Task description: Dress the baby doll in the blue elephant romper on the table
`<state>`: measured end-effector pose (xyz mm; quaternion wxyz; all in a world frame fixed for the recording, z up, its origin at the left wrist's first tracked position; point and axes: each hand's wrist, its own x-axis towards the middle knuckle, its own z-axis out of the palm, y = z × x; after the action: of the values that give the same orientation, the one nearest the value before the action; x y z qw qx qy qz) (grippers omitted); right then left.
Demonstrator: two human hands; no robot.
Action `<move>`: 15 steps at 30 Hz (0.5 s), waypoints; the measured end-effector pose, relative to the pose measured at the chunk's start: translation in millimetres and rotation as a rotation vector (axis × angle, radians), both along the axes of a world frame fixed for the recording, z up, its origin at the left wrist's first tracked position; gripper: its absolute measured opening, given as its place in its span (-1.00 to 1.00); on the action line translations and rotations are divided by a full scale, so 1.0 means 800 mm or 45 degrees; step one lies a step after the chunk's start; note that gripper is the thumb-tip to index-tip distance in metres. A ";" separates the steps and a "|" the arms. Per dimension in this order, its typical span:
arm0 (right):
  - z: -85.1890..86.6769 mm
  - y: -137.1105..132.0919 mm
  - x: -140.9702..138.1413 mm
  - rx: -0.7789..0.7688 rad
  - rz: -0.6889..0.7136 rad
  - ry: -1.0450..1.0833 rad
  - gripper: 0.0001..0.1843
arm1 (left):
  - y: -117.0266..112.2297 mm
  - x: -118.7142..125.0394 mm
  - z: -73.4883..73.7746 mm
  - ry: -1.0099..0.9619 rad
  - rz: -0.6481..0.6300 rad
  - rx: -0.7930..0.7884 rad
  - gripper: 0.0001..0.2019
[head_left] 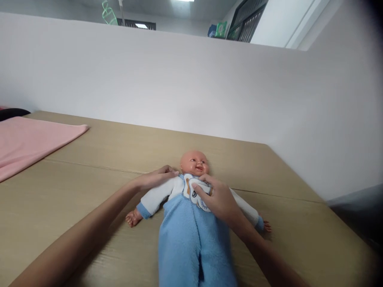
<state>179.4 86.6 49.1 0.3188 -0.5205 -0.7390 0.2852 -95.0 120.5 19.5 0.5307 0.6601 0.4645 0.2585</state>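
A baby doll (195, 162) lies on its back on the wooden table, its bald head at the far end and its arms spread out. It wears a romper (191, 235) with light blue legs, white sleeves, blue cuffs and an animal-face patch (191, 191) on the chest. At the doll's shoulder on the left, my left hand (158, 177) has its fingers closed on the romper near the collar. My right hand (220, 197) lies over the other side of the chest, thumb and fingers curled about the romper beside the patch. The doll's feet are out of view.
A pink cloth (36, 139) lies flat at the left of the wooden table (104, 145). Behind and to the right rises a white partition (167, 79). Part of a black object (13, 113) shows at the far left edge.
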 end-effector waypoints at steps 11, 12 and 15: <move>0.007 0.039 0.049 -0.044 0.103 -0.148 -0.61 | 0.013 -0.029 0.020 0.276 -0.315 0.026 -0.47; 0.003 0.043 0.051 -0.049 0.104 -0.138 -0.61 | 0.013 -0.030 0.021 0.300 -0.321 0.044 -0.46; -0.010 0.050 0.052 -0.017 0.111 -0.123 -0.60 | 0.012 -0.032 0.027 0.417 -0.319 0.067 -0.42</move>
<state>220.7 126.6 41.1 0.2666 -0.5030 -0.7737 0.2781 -120.9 129.9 41.1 0.4586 0.7595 0.4521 0.0916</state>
